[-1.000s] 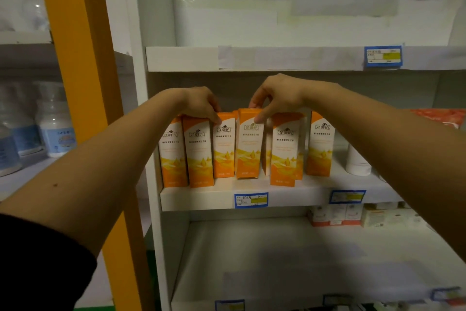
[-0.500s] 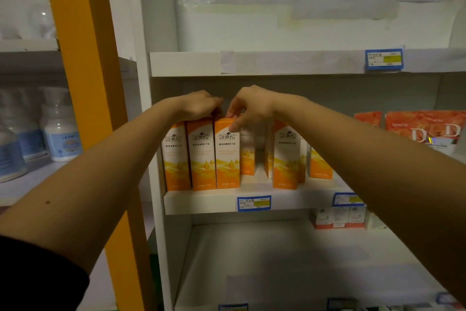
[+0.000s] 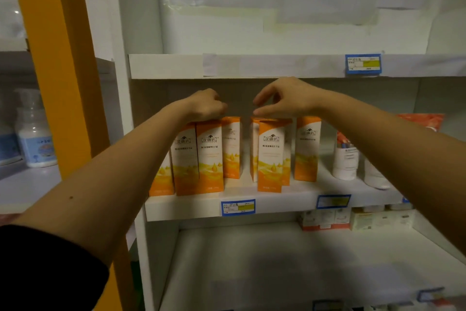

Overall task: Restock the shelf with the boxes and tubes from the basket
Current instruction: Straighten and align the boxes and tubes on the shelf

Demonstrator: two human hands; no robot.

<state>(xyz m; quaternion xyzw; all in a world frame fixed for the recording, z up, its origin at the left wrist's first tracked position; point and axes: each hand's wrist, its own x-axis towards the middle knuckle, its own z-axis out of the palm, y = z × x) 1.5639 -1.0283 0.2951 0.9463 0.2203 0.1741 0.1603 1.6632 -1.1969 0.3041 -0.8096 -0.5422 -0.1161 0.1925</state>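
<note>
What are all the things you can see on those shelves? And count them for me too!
Orange-and-white boxes: at least seven, standing on the middle shelf.
White bottles: two, right of the boxes.
Red packet: one, far right, behind the arm.
Price tags: several, blue and yellow, on shelf edges.
Small boxes: a few, white and red, lower shelf, back right.
Blue-labelled jars: at least two, on the left rack.
Orange post: one, left.
Left hand: on the left boxes' tops.
Right hand: fingertips at a middle box's top.
</note>
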